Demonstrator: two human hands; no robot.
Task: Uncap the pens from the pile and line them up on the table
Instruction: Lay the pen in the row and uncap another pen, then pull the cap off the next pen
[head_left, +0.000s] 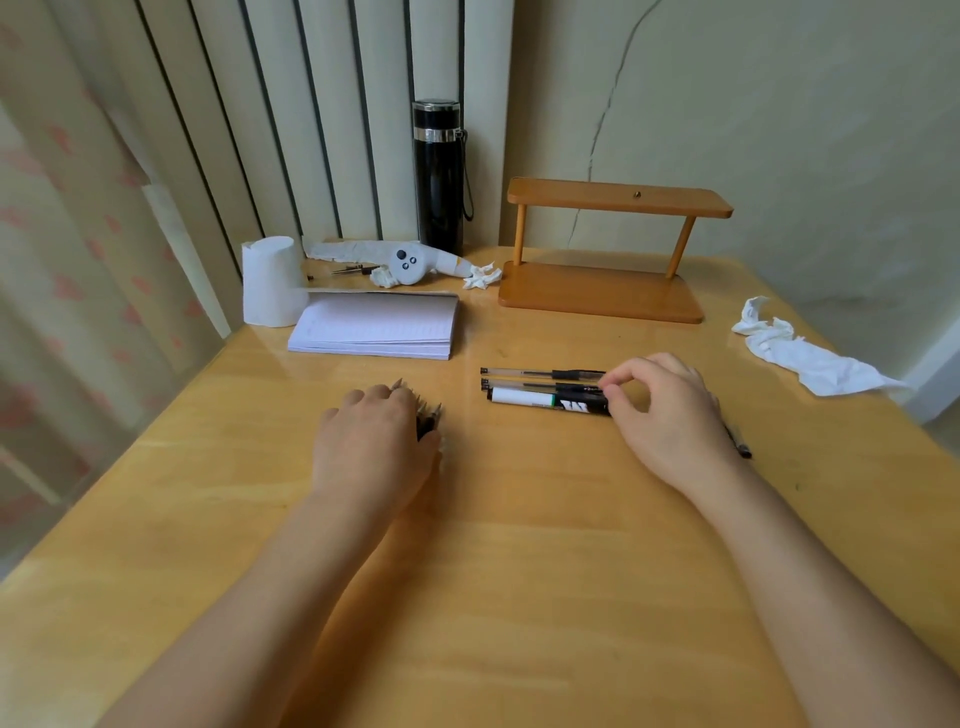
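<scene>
Three pens lie side by side on the wooden table (519, 519), pointing left: a clear pen (540, 372) farthest, a second clear pen (535, 385) in the middle, and a thick black-and-white marker (545, 400) nearest. My right hand (665, 415) rests at their right ends, its fingertips pinched on the end of the middle pen. My left hand (374, 447) lies palm down over a bundle of dark pens (428, 415); only their tips stick out past my fingers. Another dark pen (740, 441) shows from under my right hand.
A notepad (379, 325) lies behind the pens, with a paper roll (270, 283) to its left. At the back stand a black flask (439, 176) and a wooden shelf (608, 249). Crumpled tissue (810, 353) lies at the right edge, and a smaller wad (480, 275) sits near the shelf.
</scene>
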